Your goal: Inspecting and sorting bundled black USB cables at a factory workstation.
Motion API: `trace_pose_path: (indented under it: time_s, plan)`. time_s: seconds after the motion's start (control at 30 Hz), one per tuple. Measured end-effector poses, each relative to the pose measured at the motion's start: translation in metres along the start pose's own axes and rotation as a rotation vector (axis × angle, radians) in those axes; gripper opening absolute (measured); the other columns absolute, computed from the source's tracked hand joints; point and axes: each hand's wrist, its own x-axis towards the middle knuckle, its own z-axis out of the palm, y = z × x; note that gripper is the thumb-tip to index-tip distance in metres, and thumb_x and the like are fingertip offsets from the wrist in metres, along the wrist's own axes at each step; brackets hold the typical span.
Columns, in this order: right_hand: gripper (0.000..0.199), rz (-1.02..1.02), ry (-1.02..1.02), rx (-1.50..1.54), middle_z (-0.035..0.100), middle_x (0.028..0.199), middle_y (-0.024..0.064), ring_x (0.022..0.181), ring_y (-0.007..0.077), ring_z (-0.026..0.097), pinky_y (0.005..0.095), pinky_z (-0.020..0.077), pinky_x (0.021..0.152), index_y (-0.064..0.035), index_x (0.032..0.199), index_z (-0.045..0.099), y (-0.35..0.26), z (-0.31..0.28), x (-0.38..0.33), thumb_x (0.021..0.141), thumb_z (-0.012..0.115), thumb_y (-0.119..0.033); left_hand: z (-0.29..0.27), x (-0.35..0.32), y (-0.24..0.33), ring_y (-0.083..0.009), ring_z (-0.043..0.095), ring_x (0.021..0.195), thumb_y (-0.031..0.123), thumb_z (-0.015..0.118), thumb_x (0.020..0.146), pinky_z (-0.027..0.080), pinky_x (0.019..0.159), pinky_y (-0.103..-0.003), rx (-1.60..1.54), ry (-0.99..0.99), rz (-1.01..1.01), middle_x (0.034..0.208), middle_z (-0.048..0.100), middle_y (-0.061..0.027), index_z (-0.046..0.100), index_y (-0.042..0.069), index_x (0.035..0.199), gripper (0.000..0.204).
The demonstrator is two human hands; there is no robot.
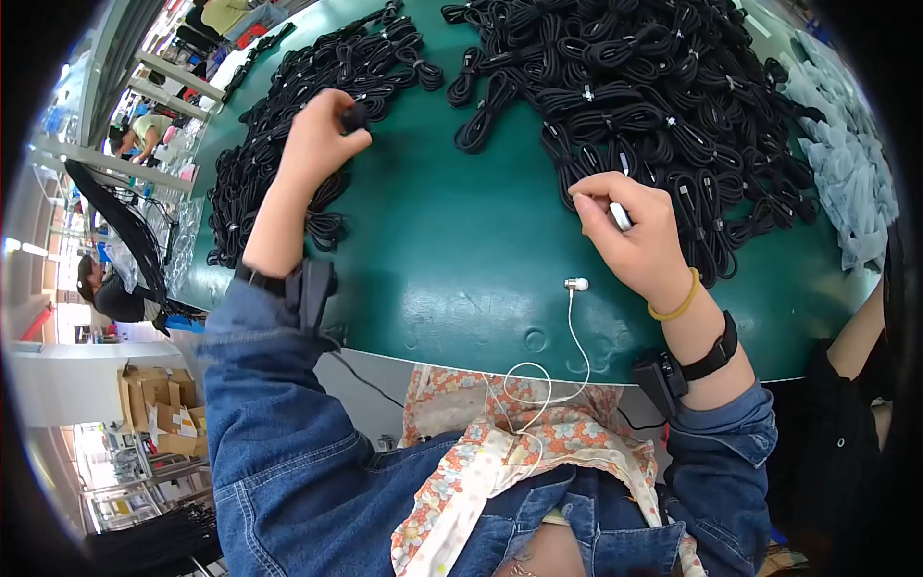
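Note:
My left hand [322, 139] is over the inner edge of the left pile of black cable bundles [361, 62]. Its fingers are curled, and a small dark thing shows between thumb and fingers, too blurred to name. On the right, my right hand [635, 231] is closed around a small white-and-silver object [620, 216], mostly hidden in the palm. That hand is beside the near edge of a larger heap of coiled black cables [625, 87], several with light metal plugs. White earphones [577, 285] lie on the green table [452, 240] between my forearms, their wire running down to my apron.
Clear plastic bags [846, 154] are piled at the table's right side. Another person's arm [860, 332] is close by at the right edge. Black cables hang on a rack [120, 216] at the left, with cardboard boxes [163, 409] below. Other people sit farther off.

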Motion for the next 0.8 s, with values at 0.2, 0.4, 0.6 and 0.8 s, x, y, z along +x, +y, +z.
trace_pose_path:
  time_s: [0.2, 0.4, 0.6, 0.8]
  plan:
    - [0.045, 0.188, 0.127, 0.385, 0.050, 0.099, 0.0085, 0.060, 0.0058, 0.051, 0.0165, 0.0374, 0.052, -0.0007, 0.109, 0.047, -0.034, -0.011, 0.004, 0.066, 0.061, -0.001, -0.013, -0.039, 0.103, -0.0148, 0.055, 0.070, 0.008, 0.062, 0.060, 0.046, 0.068, -0.026, -1.370, 0.140, -0.126, 0.083, 0.053, -0.0071, 0.043, 0.000, 0.093, 0.039]
    - [0.051, 0.034, 0.195, 0.387, 0.055, 0.085, 0.0019, 0.057, 0.0056, 0.047, 0.0152, 0.0336, 0.046, -0.0021, 0.109, 0.047, -0.025, -0.010, -0.005, 0.062, 0.067, -0.001, 0.024, -0.052, 0.158, -0.0160, 0.053, 0.077, 0.011, 0.067, 0.059, 0.044, 0.072, -0.026, -1.985, 0.148, 0.099, 0.091, 0.051, -0.0107, 0.038, 0.001, 0.098, 0.050]
    - [0.058, -0.004, 0.199, 0.553, 0.053, 0.097, 0.0119, 0.078, 0.0112, 0.055, 0.0165, 0.0420, 0.061, 0.0054, 0.114, 0.038, -0.032, -0.015, -0.004, 0.062, 0.064, 0.007, 0.023, -0.058, 0.157, -0.0177, 0.053, 0.080, 0.005, 0.069, 0.057, 0.044, 0.071, -0.026, -1.878, 0.174, 0.233, 0.094, 0.049, -0.0141, 0.037, 0.000, 0.104, 0.057]
    - [0.055, -0.075, 0.188, 0.693, 0.051, 0.100, 0.0201, 0.091, 0.0200, 0.055, 0.0239, 0.0442, 0.075, 0.0101, 0.111, 0.037, -0.031, -0.013, -0.005, 0.062, 0.061, 0.012, 0.020, -0.057, 0.150, -0.0195, 0.052, 0.079, -0.004, 0.069, 0.056, 0.044, 0.070, -0.027, -1.511, 0.211, 0.521, 0.093, 0.050, -0.0162, 0.044, -0.002, 0.104, 0.054]
